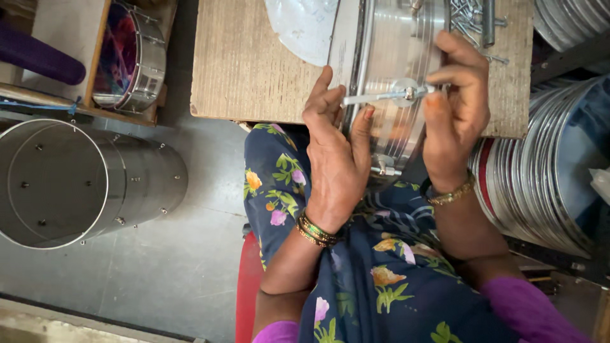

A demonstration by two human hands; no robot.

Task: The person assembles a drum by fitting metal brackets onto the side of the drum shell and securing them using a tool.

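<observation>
From the head camera, you are looking down at a shiny cylindrical metal drum shell point(387, 57) lying on its side across your lap and against the edge of the brown chipboard bench point(248, 57). A curved pale plastic sheet point(298, 25) is lying on the bench just beside the shell, cut off by the top edge. Your left hand point(333, 159) is pressing against the shell's side, its fingers half curled and the thumb pushing up beside a thin silver metal tension rod point(381, 96). Your right hand point(457, 108) is pinching the other end of that rod between thumb and forefinger, the remaining fingers folded loosely. A heap of small silver bolts point(467, 19) is sitting on the bench beyond your right hand, partly cropped. A stack of nested shiny metal hoops point(540, 184) is leaning at your right, and a large plain steel drum shell point(76, 181) is lying on the grey floor at your left. How the rod is fastened to the shell is hard to make out.
</observation>
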